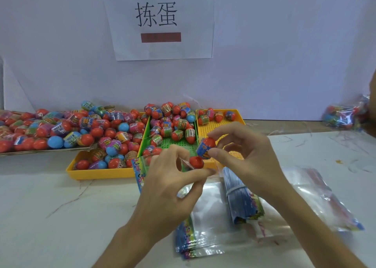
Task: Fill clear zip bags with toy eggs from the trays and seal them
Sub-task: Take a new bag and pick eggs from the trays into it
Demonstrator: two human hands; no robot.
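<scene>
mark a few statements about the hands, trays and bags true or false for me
1. The right hand pinches a toy egg with a blue wrapper. True.
2. The left hand lies flat on the table. False: it is raised and grips a clear zip bag.
3. The green tray sits between the left yellow tray and the right yellow tray. True.
4. The right yellow tray holds the most eggs. False: it holds only a few, along its far edge.
5. No spare bags are on the table. False: a stack of empty bags lies below the hands.
</scene>
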